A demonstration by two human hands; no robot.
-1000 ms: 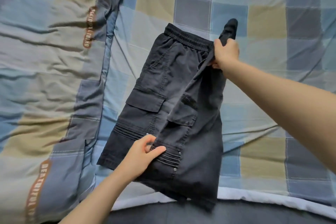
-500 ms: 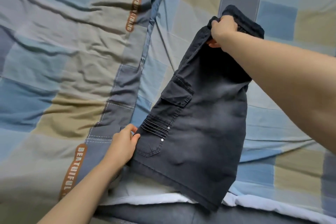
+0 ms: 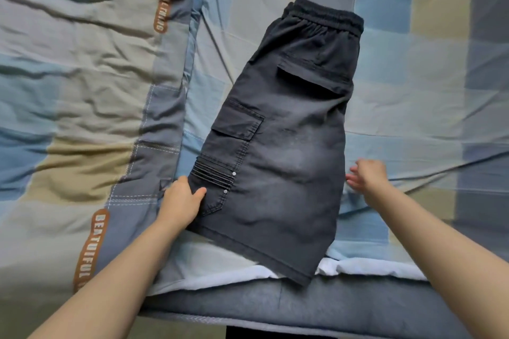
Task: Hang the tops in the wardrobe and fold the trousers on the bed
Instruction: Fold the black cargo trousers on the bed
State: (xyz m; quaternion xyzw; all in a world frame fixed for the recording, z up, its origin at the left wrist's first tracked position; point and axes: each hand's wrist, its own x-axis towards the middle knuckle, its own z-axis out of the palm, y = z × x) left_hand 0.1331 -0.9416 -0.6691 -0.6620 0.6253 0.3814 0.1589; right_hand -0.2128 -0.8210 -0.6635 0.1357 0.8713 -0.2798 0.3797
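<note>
Dark grey cargo shorts (image 3: pixel 289 140) lie on the bed, folded in half lengthwise, waistband at the far end and hem over the near edge. My left hand (image 3: pixel 181 201) grips the shorts at their left edge beside the ribbed pocket panel, thumb on top of the cloth. My right hand (image 3: pixel 366 173) hovers just off the right edge of the shorts with fingers spread, holding nothing. No tops or wardrobe are in view.
A checked blue, beige and grey sheet (image 3: pixel 413 77) covers the bed. A rumpled quilt (image 3: pixel 68 77) with orange lettered labels lies along the left. The grey mattress edge (image 3: pixel 330 308) and a white underlayer (image 3: pixel 371 267) run along the bottom.
My right hand carried the right half of the shorts over onto the left half, let go of the waistband and drew back to the right edge. My left hand kept its hold.
</note>
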